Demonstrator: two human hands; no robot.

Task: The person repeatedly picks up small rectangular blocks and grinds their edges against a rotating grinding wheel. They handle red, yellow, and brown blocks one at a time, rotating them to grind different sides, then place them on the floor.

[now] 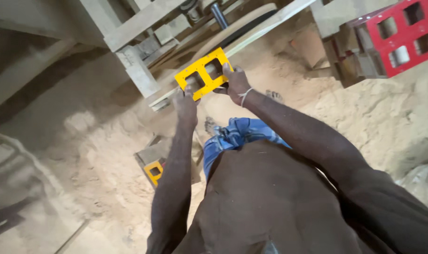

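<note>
Both hands grasp the yellow frame (203, 73), left hand (185, 102) at its lower corner, right hand (236, 83) at its right edge, seemingly lining it up against the wooden beam (137, 71); next needs steady alignment.

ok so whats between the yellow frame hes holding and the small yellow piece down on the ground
In the head view, the left hand and forearm cross that stretch, over sawdust-covered ground. The yellow frame is gripped by both hands; the small yellow piece lies beside a grey block.
</note>
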